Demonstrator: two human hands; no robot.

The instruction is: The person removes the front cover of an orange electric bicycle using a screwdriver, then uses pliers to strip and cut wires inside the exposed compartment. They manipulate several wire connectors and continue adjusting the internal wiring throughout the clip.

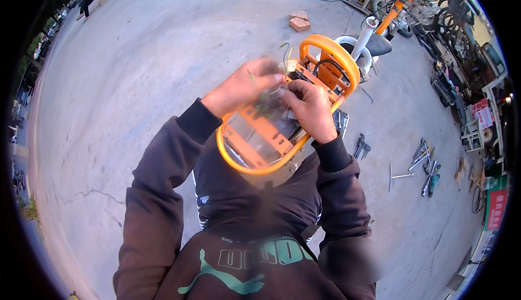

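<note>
Both hands are close together above an orange tubular metal frame (255, 168) with flat slotted crossbars. My left hand (243, 84) is slightly blurred, its fingers bent and closed at the tips near my right hand; what lies between them is too smeared to name. My right hand (312, 107) is closed in a pinch on a thin wire (288, 72), whose loose ends stick up between the hands. Below the fingers, something see-through with greenish patches is blurred. A black cable (325, 63) curves inside the frame's upright hoop (351, 64).
Beyond the frame stand a white tube (364, 37), a dark saddle (378, 45) and an orange post (392, 17). Pliers (362, 146), a T-handle wrench (392, 176) and several other tools lie on the concrete at right. Two brick pieces (299, 24) lie ahead; piled parts line the right side.
</note>
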